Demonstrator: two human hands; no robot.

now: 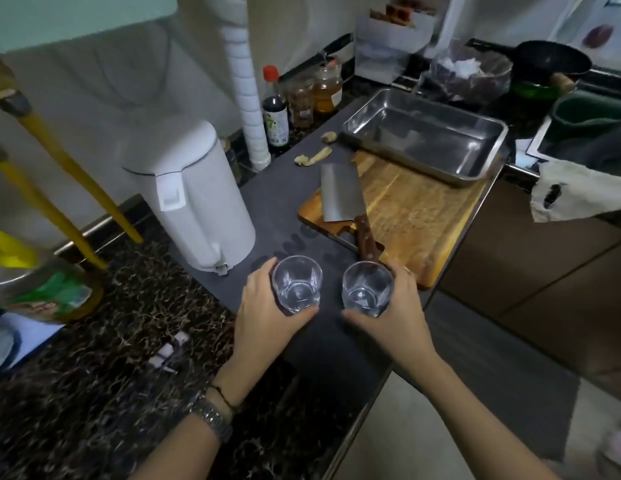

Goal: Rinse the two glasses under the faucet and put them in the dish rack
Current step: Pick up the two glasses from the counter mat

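- Clear glass fills both my hands: my left hand [264, 306] is wrapped round the left tumbler [297, 284], my right hand [392, 306] round the right tumbler [367, 289], both upright, mouths up, side by side and apart, over the dark grey mat [278, 202].
- The move ahead turns on where the sink [544, 140] lies: far off to my right and ahead, beyond the wooden cutting board [416, 209] and the steel tray [427, 136]. I judge the right hand nearer to it. No faucet or dish rack shows.
- The cleaver [338, 192] lies on the board, its handle [366, 237] pointing at the right tumbler, just beside it.
- Writing: the dark sauce bottle [275, 112] and the green-labelled oil bottle [42, 289] carry labels, too blurred to read.
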